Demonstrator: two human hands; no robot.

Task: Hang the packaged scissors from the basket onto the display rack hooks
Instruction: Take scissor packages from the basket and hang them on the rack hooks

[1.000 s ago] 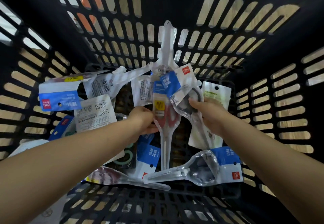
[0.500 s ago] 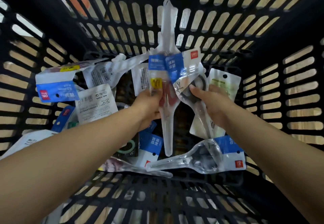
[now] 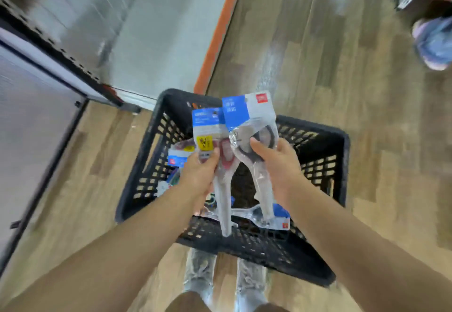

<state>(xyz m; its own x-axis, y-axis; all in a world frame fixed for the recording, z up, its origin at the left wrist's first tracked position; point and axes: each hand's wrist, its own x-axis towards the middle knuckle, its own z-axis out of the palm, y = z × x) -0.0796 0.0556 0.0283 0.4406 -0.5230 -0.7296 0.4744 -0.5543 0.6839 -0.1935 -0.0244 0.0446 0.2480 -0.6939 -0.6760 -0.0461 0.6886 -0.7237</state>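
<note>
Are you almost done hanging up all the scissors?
Not yet. Done: two packs are lifted out of the black basket. In hand: the left hand grips the red-handled pack, the right hand the grey-handled pack. Left: both need hanging, and more packs lie in the basket. No hooks show.

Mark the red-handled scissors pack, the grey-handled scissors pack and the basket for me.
red-handled scissors pack (image 3: 226, 155), head view, on the red handle.
grey-handled scissors pack (image 3: 252, 116), head view, on its header card.
basket (image 3: 341, 165), head view, on the right wall.
</note>
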